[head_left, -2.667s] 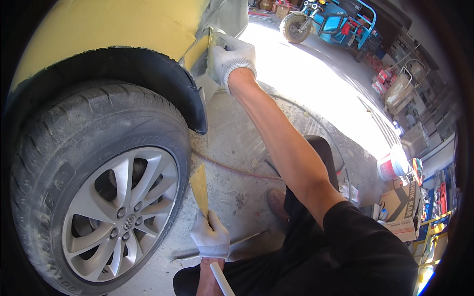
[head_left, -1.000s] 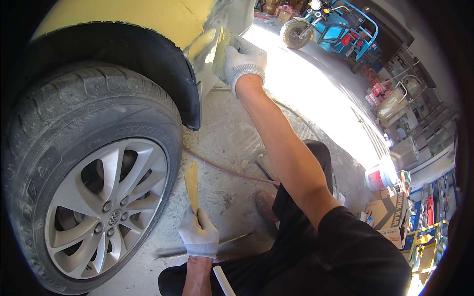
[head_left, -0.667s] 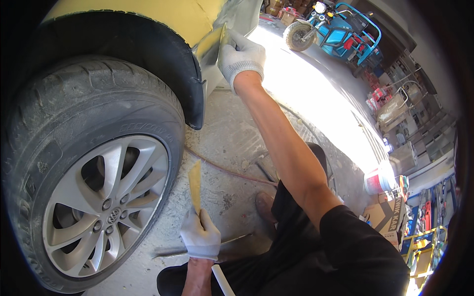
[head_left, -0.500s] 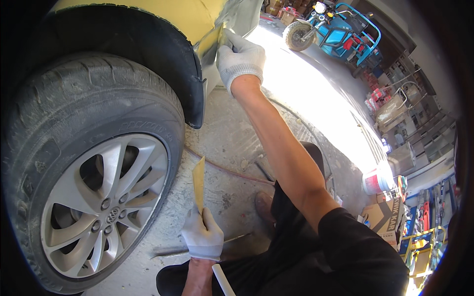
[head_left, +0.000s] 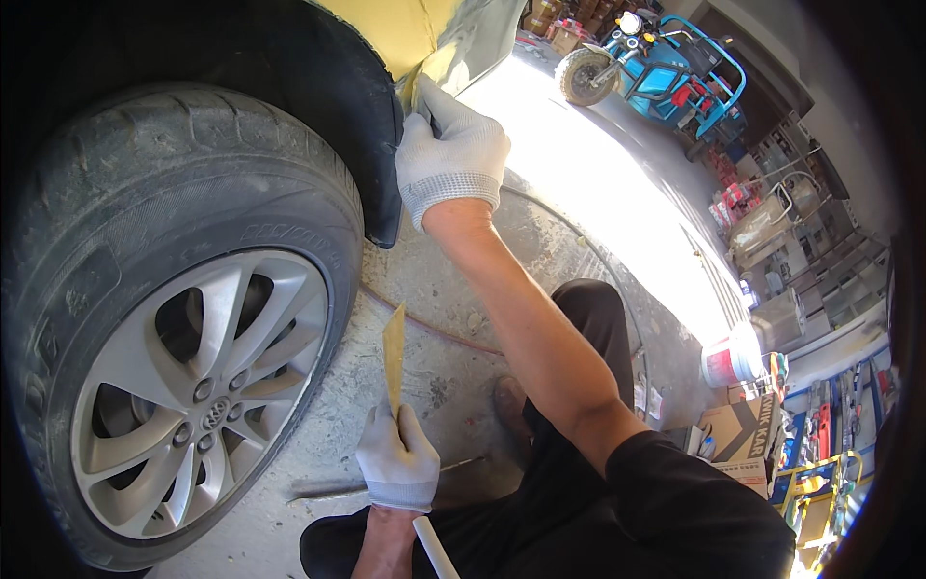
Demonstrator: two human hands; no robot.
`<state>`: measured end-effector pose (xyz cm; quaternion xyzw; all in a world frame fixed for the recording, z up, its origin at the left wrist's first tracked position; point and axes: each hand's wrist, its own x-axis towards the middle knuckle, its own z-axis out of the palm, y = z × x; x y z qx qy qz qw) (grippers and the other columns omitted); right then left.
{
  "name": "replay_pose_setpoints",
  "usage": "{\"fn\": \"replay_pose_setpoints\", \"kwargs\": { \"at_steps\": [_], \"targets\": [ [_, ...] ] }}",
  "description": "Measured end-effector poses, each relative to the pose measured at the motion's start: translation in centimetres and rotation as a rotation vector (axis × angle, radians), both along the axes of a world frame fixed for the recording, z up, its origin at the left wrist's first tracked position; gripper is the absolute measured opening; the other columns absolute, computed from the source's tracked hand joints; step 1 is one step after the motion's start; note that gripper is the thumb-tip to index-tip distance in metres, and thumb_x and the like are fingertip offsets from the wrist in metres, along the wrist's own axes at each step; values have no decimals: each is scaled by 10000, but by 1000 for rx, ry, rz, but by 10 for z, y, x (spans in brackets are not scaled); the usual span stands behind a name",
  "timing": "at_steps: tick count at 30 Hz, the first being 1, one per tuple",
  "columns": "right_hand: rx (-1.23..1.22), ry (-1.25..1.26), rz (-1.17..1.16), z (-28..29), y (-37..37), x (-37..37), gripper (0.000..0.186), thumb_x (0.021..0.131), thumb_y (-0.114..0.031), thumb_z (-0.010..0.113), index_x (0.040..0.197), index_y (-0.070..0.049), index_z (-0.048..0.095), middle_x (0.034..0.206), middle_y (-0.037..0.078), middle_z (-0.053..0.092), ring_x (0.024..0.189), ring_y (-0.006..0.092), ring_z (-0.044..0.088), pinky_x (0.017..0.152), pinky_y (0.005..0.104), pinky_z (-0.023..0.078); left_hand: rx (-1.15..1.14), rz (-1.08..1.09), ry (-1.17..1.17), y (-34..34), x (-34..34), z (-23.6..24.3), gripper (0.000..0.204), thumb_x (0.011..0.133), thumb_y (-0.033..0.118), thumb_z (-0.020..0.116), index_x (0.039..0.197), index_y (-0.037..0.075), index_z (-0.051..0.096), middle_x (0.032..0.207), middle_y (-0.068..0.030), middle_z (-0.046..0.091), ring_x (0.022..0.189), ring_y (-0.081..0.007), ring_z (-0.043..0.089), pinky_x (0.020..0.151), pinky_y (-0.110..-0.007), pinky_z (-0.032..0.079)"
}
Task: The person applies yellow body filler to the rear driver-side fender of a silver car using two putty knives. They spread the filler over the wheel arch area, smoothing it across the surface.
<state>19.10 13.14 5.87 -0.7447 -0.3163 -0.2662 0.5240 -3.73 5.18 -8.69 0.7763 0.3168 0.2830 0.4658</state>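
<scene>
Low in front of me, my left hand (head_left: 398,458), in a white knit glove, is closed round a thin, flat yellow putty spreader (head_left: 394,352), its pointed end up. At the rear edge of the wheel arch, my gloved right hand (head_left: 451,145) presses its closed fingers against the yellow and grey body panel (head_left: 400,29) of a car. What those fingers hold is mostly hidden; a narrow yellowish edge shows beside them. Just left are the black arch liner (head_left: 381,193) and the tyre (head_left: 193,174) with its silver wheel (head_left: 207,405).
A hose (head_left: 434,331) crosses the concrete floor behind the wheel, and a thin rod (head_left: 338,496) lies near my left wrist. To the right stand a white bucket (head_left: 730,362), a cardboard box (head_left: 733,429) and a yellow rack (head_left: 820,502). A blue three-wheeler (head_left: 666,82) is parked farther off.
My right hand has moved down and slightly left along the panel's edge. The left hand stays nearly in place with the putty spreader. The view has shifted a little.
</scene>
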Motion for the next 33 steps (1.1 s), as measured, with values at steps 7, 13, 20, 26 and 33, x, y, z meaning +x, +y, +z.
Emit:
{"fn": "replay_pose_setpoints", "kwargs": {
  "at_steps": [7, 13, 20, 26, 33],
  "targets": [
    [-122, 77, -68, 2, 6, -26, 396, 859, -101, 606, 1232, -36, 722, 802, 252, 711, 748, 343, 737, 756, 359, 565, -50, 19, 14, 0, -4, 1, 123, 962, 50, 574, 917, -58, 614, 773, -267, 607, 685, -490, 618, 606, -511, 485],
    [-156, -60, -138, -6, 15, -36, 392, 851, -82, 615, 1227, -28, 713, 731, 224, 672, 710, 382, 699, 717, 423, 556, -32, 25, 11, -1, -7, -4, 124, 956, 48, 572, 932, -63, 621, 764, -271, 607, 689, -491, 618, 618, -511, 489],
    [-88, -69, -161, -19, 21, -45, 405, 847, -60, 609, 1242, -29, 695, 768, 218, 679, 735, 392, 698, 716, 438, 554, -38, 41, 66, 4, -10, -16, 140, 957, 58, 564, 977, -62, 633, 790, -280, 627, 728, -496, 630, 644, -506, 497],
    [-155, -7, 11, -48, -9, -55, 464, 864, -46, 573, 1322, -63, 644, 1065, 202, 727, 827, 388, 709, 754, 468, 568, -11, 38, 70, 6, -6, -23, 140, 960, 60, 560, 983, -56, 635, 791, -277, 635, 742, -497, 636, 646, -503, 496],
    [81, 82, -21, -21, -44, 23, 316, 905, -72, 539, 1145, -56, 743, 814, 229, 708, 723, 336, 718, 693, 365, 543, 59, 130, 21, 2, -4, -29, 252, 990, 116, 574, 784, -26, 606, 621, -185, 582, 543, -336, 610, 534, -418, 444]
  ]
}}
